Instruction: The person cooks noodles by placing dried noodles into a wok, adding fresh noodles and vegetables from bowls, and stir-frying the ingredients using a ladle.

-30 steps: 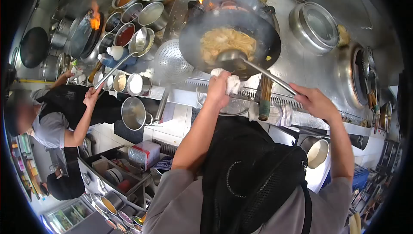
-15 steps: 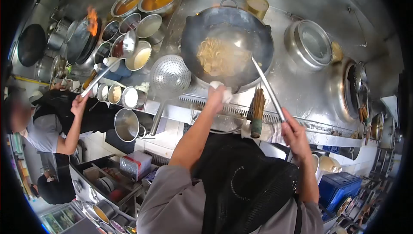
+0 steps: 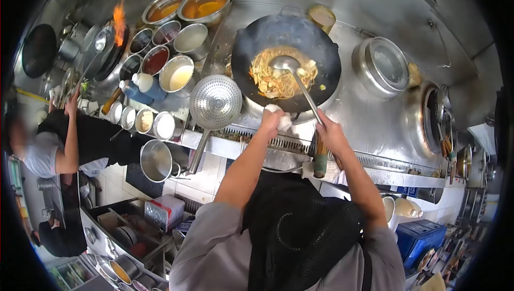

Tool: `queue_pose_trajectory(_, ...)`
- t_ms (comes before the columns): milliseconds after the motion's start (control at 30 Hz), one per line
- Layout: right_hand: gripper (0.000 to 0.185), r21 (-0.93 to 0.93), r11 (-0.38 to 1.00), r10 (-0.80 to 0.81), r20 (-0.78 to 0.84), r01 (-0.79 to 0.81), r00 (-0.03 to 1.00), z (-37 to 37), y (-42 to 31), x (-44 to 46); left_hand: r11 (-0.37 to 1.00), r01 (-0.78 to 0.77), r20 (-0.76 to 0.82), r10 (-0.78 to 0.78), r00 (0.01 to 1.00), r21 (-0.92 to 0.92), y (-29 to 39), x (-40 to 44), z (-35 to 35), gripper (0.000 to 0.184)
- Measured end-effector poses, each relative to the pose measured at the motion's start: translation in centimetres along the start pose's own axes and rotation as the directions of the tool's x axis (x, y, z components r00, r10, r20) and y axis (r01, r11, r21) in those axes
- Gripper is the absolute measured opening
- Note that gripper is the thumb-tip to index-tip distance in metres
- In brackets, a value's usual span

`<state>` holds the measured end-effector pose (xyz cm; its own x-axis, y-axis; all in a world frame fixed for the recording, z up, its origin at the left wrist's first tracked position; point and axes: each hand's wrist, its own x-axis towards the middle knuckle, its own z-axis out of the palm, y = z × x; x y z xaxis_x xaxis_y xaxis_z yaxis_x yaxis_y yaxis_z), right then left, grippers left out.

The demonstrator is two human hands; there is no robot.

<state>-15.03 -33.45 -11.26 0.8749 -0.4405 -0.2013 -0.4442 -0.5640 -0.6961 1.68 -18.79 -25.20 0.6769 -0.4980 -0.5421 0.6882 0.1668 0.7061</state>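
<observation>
My left hand [image 3: 271,122] is closed on a folded white cloth [image 3: 285,124] at the near rim of the wok [image 3: 325,47]; whatever part of the wok lies under the cloth is hidden. My right hand [image 3: 332,135] grips the handle of a metal ladle [image 3: 305,93]. The ladle's bowl rests among the noodles [image 3: 266,78], which are mixed with orange shreds and pale pieces. Steam hangs over the wok. Just below my right hand, a bamboo wok brush [image 3: 319,165] stands at the stove's front edge.
Left of the wok lies a perforated strainer [image 3: 216,101]. Sauce pots [image 3: 177,74] and metal bowls [image 3: 203,7] crowd the left counter. A co-worker [image 3: 45,146] works at a flaming wok further left. Stacked steel pans [image 3: 380,66] sit on the right.
The ladle has moved left from the wok's right rim into the noodles, my right hand moving left and up with it. The noodles look more mixed and coloured. The co-worker's ladle has moved towards the flaming wok.
</observation>
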Motion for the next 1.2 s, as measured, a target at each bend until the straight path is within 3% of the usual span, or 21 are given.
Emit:
queue_pose_trajectory(33, 0.05, 0.003, 1.0, -0.005, 0.004, 0.004, 1.0, -0.5, -0.6, -0.6, 1.0, -0.003, 0.008, 0.003, 1.0, 0.01, 0.6, -0.7, 0.1, 0.02)
queue_pose_trajectory(100, 0.052, -0.152, 0.986, -0.034, 0.21, 0.067, 0.977, -4.2, -2.1, -1.7, 0.998, -0.037, -0.075, 0.034, 0.997, -0.041, 1.2, -3.4, 0.0, 0.018)
queue_pose_trajectory(167, 0.052, -0.275, 0.906, -0.25, 0.262, 0.321, 0.932, -10.1, 0.6, -3.4, 0.988, -0.065, 0.041, 0.072, 0.997, -0.138, 2.5, -8.0, -0.5, 0.018)
queue_pose_trajectory(200, 0.052, -0.277, 0.905, -0.252, 0.264, 0.323, 0.931, -11.6, -1.0, -4.0, 0.994, -0.038, -0.001, 0.038, 0.999, -0.102, 4.5, -11.7, 0.4, 0.018)
queue_pose_trajectory(267, 0.051, -0.489, 0.858, -0.029, 0.262, 0.159, 0.965, -13.9, -3.2, -5.1, 0.992, -0.069, -0.008, 0.069, 0.998, -0.108, 5.6, -13.0, 1.7, 0.017)
queue_pose_trajectory(367, 0.049, -0.485, 0.871, 0.012, 0.188, 0.083, 0.982, -6.6, -4.3, -4.9, 0.991, -0.079, -0.02, 0.077, 0.997, -0.107, 0.2, -8.8, -0.7, 0.014)
queue_pose_trajectory(433, 0.048, -0.365, 0.919, -0.096, 0.161, 0.149, 0.982, -6.2, -2.5, -6.6, 0.983, -0.166, -0.016, 0.168, 0.986, 0.072, -1.7, -6.8, -2.0, 0.015)
queue_pose_trajectory(500, 0.051, -0.464, 0.857, -0.115, 0.25, 0.223, 0.961, -10.9, -2.3, -8.5, 0.966, -0.202, -0.108, 0.22, 0.969, 0.163, -2.9, -11.8, -3.0, 0.033)
queue_pose_trajectory(567, 0.052, -0.504, 0.84, -0.113, 0.197, 0.2, 0.974, -13.4, -1.4, -7.7, 0.935, -0.307, 0.082, 0.297, 0.951, 0.178, 0.1, -17.4, -2.0, 0.039)
queue_pose_trajectory(600, 0.052, -0.547, 0.819, -0.089, 0.183, 0.176, 0.979, -13.7, -0.9, -8.1, 0.938, -0.241, -0.014, 0.253, 0.967, 0.25, -0.2, -17.2, -2.0, 0.035)
queue_pose_trajectory(633, 0.052, -0.544, 0.822, -0.066, 0.199, 0.166, 0.978, -11.8, -1.0, -7.4, 0.961, -0.044, -0.044, 0.059, 0.997, 0.273, 0.0, -16.4, -2.1, 0.032)
queue_pose_trajectory(700, 0.053, -0.529, 0.841, -0.087, 0.072, 0.112, 0.994, -6.0, -2.4, -5.1, 0.684, -0.017, 0.056, -0.035, 0.998, 0.729, 1.7, -11.1, -2.7, 0.029)
queue_pose_trajectory(733, 0.053, -0.522, 0.845, -0.085, 0.078, 0.113, 0.993, -5.7, -2.4, -6.1, 0.681, -0.008, 0.048, -0.039, 0.998, 0.732, 0.4, -11.5, -3.6, 0.029)
queue_pose_trajectory(800, 0.051, -0.493, 0.852, -0.094, 0.184, 0.174, 0.978, -6.9, -2.9, -7.1, 0.969, -0.007, 0.002, 0.007, 1.0, 0.247, -0.1, -12.4, -3.4, 0.032)
queue_pose_trajectory(833, 0.051, -0.495, 0.85, -0.105, 0.172, 0.178, 0.979, -9.1, -2.8, -7.5, 0.968, -0.023, 0.01, 0.021, 1.0, 0.25, -0.1, -14.0, -3.2, 0.032)
queue_pose_trajectory(900, 0.051, -0.554, 0.774, -0.188, 0.264, 0.308, 0.946, -13.3, -1.9, -8.6, 0.941, -0.279, 0.054, 0.274, 0.96, 0.19, 1.5, -19.2, -1.4, 0.036)
queue_pose_trajectory(933, 0.05, -0.536, 0.792, -0.194, 0.235, 0.293, 0.953, -12.7, -2.0, -7.9, 0.939, -0.266, -0.027, 0.278, 0.96, 0.219, 0.6, -18.1, -1.8, 0.039)
queue_pose_trajectory(967, 0.05, -0.526, 0.802, -0.167, 0.26, 0.284, 0.951, -10.3, -2.5, -7.5, 0.99, -0.044, -0.065, 0.053, 0.996, 0.137, 1.8, -17.5, -1.1, 0.037)
queue_pose_trajectory(1033, 0.051, -0.565, 0.8, -0.134, 0.157, 0.2, 0.979, -5.4, -3.7, -5.8, 0.961, 0.227, 0.039, -0.236, 0.971, 0.16, 4.5, -13.1, -0.8, 0.036)
queue_pose_trajectory(1067, 0.051, -0.562, 0.802, -0.132, 0.16, 0.201, 0.978, -5.7, -3.9, -7.4, 0.96, 0.23, 0.034, -0.239, 0.97, 0.161, 2.8, -13.8, -1.9, 0.036)
queue_pose_trajectory(1200, 0.051, -0.521, 0.8, -0.187, 0.255, 0.298, 0.949, -12.8, -1.4, -9.3, 0.984, -0.171, -0.039, 0.173, 0.984, 0.042, 2.2, -19.8, -0.5, 0.023)
